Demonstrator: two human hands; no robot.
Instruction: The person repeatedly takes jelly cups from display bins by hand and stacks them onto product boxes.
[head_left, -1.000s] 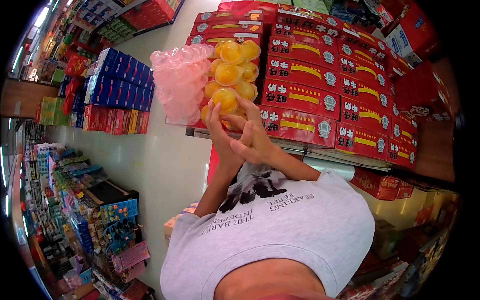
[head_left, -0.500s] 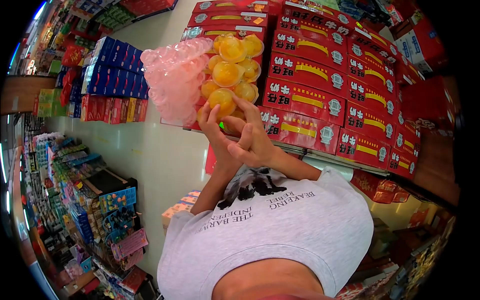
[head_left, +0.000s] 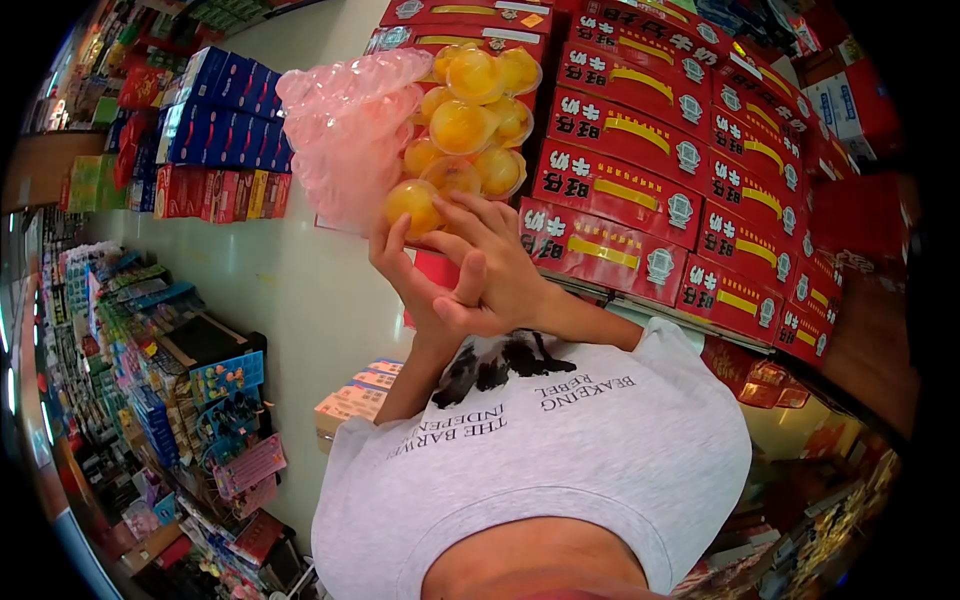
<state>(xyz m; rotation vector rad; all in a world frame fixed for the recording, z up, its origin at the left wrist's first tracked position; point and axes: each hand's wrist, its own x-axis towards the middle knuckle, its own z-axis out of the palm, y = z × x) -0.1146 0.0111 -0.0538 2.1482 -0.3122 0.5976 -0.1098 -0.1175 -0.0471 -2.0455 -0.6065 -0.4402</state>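
Both hands meet at the near end of a stack of clear domed cups. My left hand has its fingertips closed on a yellow domed cup, which looks like a jelly cup. My right hand reaches in from the other side, its bent fingers at the same cup's edge; its thumb points toward the left hand. Behind the fingers lie several more yellow cups in rows. Beside them, on the left, is a pile of pink translucent cups. The left hand's palm is hidden.
Red milk cartons with yellow handles are stacked on the right. Blue boxes stand at the left across a pale floor. A low carton sits by my left elbow, and crowded shelves line the far left.
Both hands have shifted slightly left and toward me. The yellow cup at the fingertips has moved left from its neighbours, and the view has shifted slightly.
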